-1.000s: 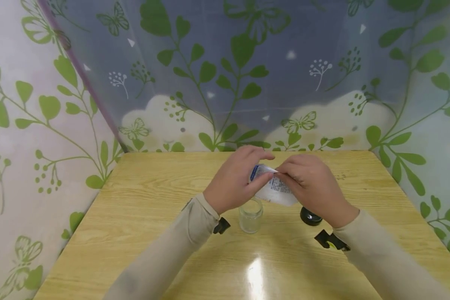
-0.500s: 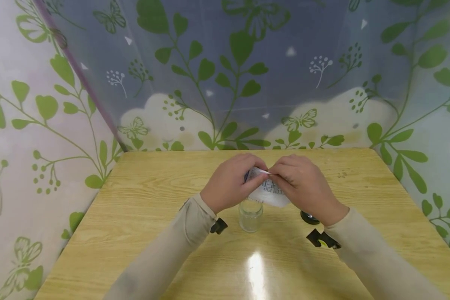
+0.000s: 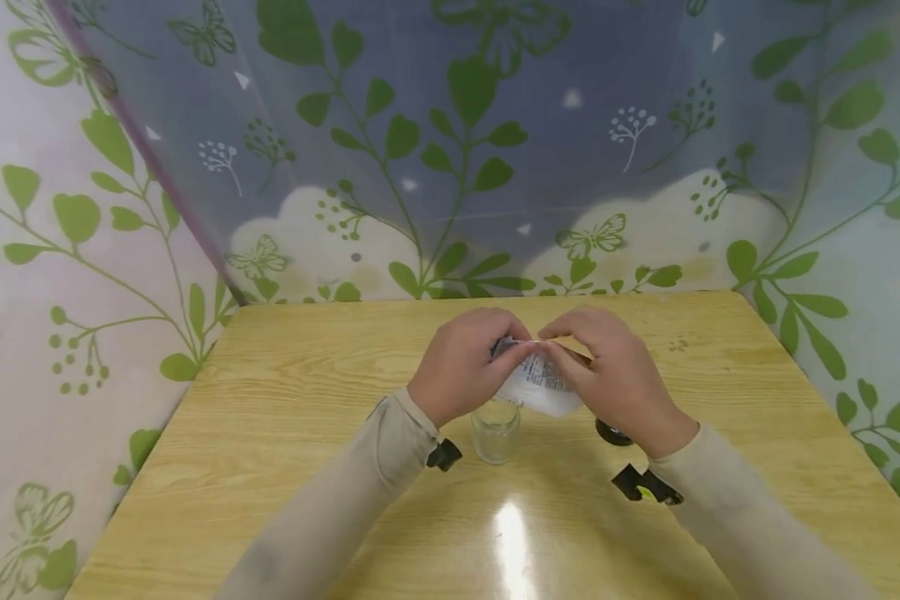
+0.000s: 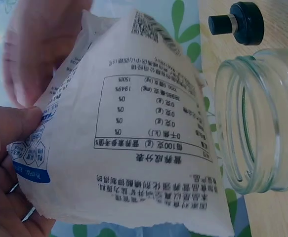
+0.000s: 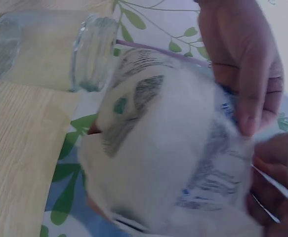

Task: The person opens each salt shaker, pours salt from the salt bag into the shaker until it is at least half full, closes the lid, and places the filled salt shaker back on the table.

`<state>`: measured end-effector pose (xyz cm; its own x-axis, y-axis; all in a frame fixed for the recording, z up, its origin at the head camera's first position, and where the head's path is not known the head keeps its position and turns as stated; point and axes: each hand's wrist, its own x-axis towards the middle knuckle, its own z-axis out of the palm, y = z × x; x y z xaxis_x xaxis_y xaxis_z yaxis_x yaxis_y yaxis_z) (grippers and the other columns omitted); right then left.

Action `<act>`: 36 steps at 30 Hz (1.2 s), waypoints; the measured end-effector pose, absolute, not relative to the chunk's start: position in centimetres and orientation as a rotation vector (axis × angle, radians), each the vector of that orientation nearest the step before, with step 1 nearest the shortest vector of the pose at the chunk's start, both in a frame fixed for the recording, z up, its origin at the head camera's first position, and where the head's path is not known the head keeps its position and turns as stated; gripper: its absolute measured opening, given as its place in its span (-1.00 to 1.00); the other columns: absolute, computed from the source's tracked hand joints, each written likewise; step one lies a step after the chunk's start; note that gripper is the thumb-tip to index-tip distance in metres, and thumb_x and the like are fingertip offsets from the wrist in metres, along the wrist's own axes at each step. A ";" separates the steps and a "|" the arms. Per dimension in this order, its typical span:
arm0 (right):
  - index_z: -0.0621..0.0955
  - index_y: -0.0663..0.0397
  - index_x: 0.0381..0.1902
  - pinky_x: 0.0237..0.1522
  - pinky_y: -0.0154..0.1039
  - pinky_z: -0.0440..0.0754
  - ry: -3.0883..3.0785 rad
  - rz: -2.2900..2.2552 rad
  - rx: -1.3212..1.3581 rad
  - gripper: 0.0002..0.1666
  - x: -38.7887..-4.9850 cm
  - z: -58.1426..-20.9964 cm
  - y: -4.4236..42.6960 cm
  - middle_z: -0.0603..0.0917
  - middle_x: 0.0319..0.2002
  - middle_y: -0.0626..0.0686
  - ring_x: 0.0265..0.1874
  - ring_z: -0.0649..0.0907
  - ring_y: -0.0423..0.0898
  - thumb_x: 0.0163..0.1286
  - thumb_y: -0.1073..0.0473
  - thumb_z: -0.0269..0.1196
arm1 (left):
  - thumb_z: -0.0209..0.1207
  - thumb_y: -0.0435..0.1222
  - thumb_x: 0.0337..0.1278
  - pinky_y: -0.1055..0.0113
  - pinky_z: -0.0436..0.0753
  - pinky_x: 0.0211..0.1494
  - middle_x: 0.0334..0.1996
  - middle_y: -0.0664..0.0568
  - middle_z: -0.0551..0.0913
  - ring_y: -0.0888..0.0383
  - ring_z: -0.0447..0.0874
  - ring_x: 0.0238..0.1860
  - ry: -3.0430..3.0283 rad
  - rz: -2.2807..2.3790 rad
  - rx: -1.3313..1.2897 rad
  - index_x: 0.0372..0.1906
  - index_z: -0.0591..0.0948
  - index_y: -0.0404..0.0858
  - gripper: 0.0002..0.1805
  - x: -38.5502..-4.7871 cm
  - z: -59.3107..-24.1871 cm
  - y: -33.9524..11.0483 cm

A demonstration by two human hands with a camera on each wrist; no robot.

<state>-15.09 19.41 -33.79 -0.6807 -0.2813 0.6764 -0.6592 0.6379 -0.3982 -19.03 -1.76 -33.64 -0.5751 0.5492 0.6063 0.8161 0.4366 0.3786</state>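
Observation:
My left hand (image 3: 461, 367) and right hand (image 3: 618, 383) meet above the table, pinching the top edge of a white printed bag of salt (image 3: 543, 392). In the left wrist view the salt bag (image 4: 148, 182) hangs full, its nutrition table facing that camera, the left thumb across its corner. The right hand (image 4: 42, 49) is blurred there. In the right wrist view the right hand (image 5: 277, 182) is partly out of frame at the bag's edge. Below and left of the bag, an uncapped glass jar (image 3: 496, 433) stands upright on the table, apart from it.
A black knobbed lid (image 3: 612, 432) lies right of the jar, partly hidden by the right hand in the head view. The wooden table (image 3: 307, 433) ends at a leaf-patterned curtain (image 3: 390, 242) at the back and sides.
The left fingers have curled down onto the bag's top edge, and the right hand has moved left to meet them. The right index finger is now more raised. Jar and lid have stayed put.

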 end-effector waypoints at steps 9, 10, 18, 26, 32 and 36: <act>0.57 0.16 -0.34 -0.61 -0.22 0.37 -2.246 1.934 0.630 -0.77 -9.1 -34.7 18.6 0.55 -0.48 -0.02 -0.62 0.40 -0.13 0.61 0.33 0.11 | 0.33 -0.23 0.39 0.39 0.49 -0.27 -0.34 0.15 0.70 0.29 0.51 -0.39 -2.292 -0.955 -1.118 -0.26 0.70 -0.12 -0.92 -19.4 -33.3 -1.5; 0.54 0.17 -0.32 -0.61 -0.20 0.34 -2.272 2.114 0.639 -0.75 -8.8 -34.8 18.7 0.52 -0.48 -0.03 -0.62 0.37 -0.11 0.64 0.28 0.08 | 0.33 -0.23 0.38 0.38 0.48 -0.28 -0.34 0.15 0.69 0.28 0.49 -0.39 -2.281 -0.964 -1.110 -0.26 0.71 -0.13 -0.92 -19.4 -33.1 -1.4; 0.44 0.03 -0.09 -0.45 -0.28 0.20 -2.239 2.797 0.380 -0.81 -9.6 -36.6 19.9 0.51 -0.33 -0.16 -0.52 0.36 -0.26 0.71 0.06 -0.01 | 0.38 -0.21 0.31 0.44 0.47 -0.29 -0.35 0.15 0.71 0.31 0.50 -0.41 -2.239 -0.984 -1.102 -0.28 0.74 -0.13 -0.91 -19.1 -32.0 -1.0; 0.54 0.03 0.06 -0.44 -0.24 0.12 -2.411 2.704 0.379 -0.63 -10.2 -39.0 20.4 0.46 -0.34 -0.16 -0.52 0.25 -0.22 0.73 -0.06 -0.09 | 0.40 -0.22 0.28 0.47 0.50 -0.25 -0.35 0.17 0.73 0.34 0.55 -0.38 -2.214 -1.085 -1.084 -0.30 0.76 -0.13 -0.91 -18.8 -31.6 -0.3; 0.37 -0.06 0.30 -0.24 -0.33 0.36 -2.184 2.607 0.433 -0.64 -11.2 -40.0 19.7 0.53 0.02 -0.03 -0.28 0.38 -0.17 0.75 -0.05 -0.14 | 0.42 -0.25 0.26 0.49 0.53 -0.29 -0.36 0.13 0.76 0.33 0.58 -0.40 -2.177 -1.206 -1.083 -0.30 0.76 -0.18 -0.91 -18.3 -31.2 0.4; 0.35 -0.10 0.34 0.00 -0.34 0.51 -2.079 2.582 0.442 -0.65 -12.2 -40.7 19.4 0.52 0.13 -0.02 -0.04 0.49 -0.13 0.75 -0.03 -0.13 | 0.41 -0.22 0.28 0.47 0.52 -0.34 -0.35 0.14 0.76 0.34 0.54 -0.43 -2.228 -1.244 -1.042 -0.28 0.77 -0.17 -0.90 -18.2 -31.2 0.7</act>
<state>-12.19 19.44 -40.72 -0.9448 -0.3184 0.0769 -0.0071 -0.2148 -0.9766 -18.21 0.66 -31.18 -0.6514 0.4194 0.6323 0.7583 0.3321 0.5610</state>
